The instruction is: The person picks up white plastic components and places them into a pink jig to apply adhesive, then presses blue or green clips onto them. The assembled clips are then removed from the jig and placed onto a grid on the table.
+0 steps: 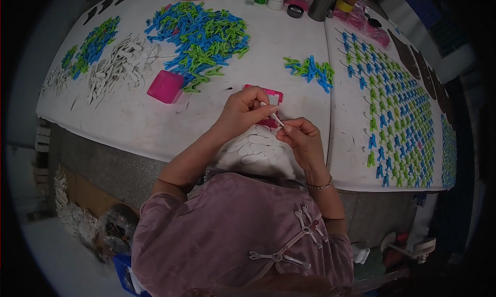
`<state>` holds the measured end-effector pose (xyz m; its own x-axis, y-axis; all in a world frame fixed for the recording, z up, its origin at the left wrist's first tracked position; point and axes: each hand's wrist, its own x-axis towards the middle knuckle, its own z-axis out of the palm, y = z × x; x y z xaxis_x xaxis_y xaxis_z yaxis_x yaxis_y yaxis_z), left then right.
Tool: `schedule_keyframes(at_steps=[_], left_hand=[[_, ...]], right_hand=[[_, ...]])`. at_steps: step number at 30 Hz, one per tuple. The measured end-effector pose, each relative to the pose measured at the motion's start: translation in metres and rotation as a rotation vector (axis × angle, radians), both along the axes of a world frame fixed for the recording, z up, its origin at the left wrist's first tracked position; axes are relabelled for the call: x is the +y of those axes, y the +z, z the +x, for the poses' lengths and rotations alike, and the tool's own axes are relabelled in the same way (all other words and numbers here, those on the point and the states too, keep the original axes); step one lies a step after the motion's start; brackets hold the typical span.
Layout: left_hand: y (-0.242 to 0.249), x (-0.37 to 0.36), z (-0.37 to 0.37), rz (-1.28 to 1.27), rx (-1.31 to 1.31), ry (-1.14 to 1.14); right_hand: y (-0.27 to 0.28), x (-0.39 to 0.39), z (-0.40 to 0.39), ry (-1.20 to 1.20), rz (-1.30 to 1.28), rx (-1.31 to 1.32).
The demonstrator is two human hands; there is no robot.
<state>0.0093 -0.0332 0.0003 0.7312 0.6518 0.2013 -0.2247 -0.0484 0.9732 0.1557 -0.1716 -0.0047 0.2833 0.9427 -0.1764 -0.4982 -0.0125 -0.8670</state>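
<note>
Between my two hands is a small, thin white strip [276, 119], slanting down to the right. My left hand [242, 112] pinches its upper part, fingers curled. The fingertips of my right hand [302, 138] are closed on its lower end. Partly hidden behind my hands, a pink frame-like tray [279, 96] lies on the table. Just below it, close to my body, sits a heap of flat white pieces [256, 148]. Beyond my hands is a small group of blue and green clothespins [312, 72].
A large pile of clothespins [206, 41] covers the back left, with a pink box [165, 86] before it. White loose strips [116, 69] lie further left. On the right, many clothespins stand in rows [398, 116]. A dark bottle [324, 3] stands at the back.
</note>
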Motion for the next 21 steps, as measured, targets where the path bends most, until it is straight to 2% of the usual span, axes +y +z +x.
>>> schedule_keyframes(at_steps=[6,8,14,21], left_hand=[[-0.002,0.001,-0.002,0.075,-0.001,0.016],[-0.003,0.004,-0.004,0.043,0.018,-0.047],[-0.007,0.011,-0.005,0.002,0.029,-0.052],[-0.006,0.009,-0.004,-0.017,-0.034,-0.094]], right_hand=[[-0.001,0.000,0.000,-0.019,0.005,0.019],[0.000,0.001,0.000,-0.023,-0.016,0.041],[0.004,-0.001,0.001,0.033,0.002,0.131],[0.001,0.003,0.002,0.021,0.017,0.086]])
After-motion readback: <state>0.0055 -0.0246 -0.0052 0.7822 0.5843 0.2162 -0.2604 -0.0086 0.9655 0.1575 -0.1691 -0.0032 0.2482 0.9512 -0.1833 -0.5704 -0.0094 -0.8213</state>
